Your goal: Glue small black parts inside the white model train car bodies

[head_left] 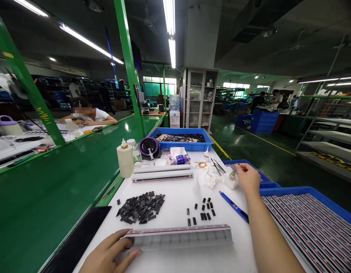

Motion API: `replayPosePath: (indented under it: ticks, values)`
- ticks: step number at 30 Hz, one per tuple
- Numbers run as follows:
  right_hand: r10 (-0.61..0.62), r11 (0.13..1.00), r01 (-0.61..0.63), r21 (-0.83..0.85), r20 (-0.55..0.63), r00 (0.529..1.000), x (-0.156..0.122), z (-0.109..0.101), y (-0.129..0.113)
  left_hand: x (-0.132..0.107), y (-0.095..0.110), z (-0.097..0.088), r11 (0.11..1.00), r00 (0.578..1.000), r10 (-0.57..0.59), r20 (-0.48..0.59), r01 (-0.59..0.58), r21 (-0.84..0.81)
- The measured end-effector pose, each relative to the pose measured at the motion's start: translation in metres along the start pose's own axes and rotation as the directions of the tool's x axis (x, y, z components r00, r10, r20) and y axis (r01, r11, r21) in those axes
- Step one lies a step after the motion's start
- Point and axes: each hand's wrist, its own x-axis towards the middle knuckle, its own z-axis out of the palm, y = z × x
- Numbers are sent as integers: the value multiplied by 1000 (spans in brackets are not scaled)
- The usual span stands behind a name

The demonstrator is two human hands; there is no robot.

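Observation:
My left hand point(111, 248) grips the left end of a long grey channel-shaped strip point(181, 237) with a red line along its top edge. Beyond it lie a heap of small black rectangular pieces point(141, 206) and several loose black pieces point(203, 216). My right hand point(248, 178) is raised at the table's right side, its fingertips pinched together. What they hold, if anything, is too small to make out. Just left of that hand stands a small white container point(231, 181) with a brownish lump on top. A blue utility knife point(234, 206) lies nearer, beside my forearm.
Two more grey strips point(162, 175) lie across the table behind the heap. Further back are a cream squeeze bottle point(125, 159), crumpled tissue point(211, 178), tweezers point(217, 166) and a blue bin point(183, 146). Striped strips fill a blue tray point(309, 190) at right. A person sits far left.

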Motion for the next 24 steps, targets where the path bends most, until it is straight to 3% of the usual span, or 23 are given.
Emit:
replayPosePath:
  ticks: [24]
  values:
    - [19,1000,-19,10,27,999,-1,8,9,3,7,-8,1000,999,-1,-40,0,-23]
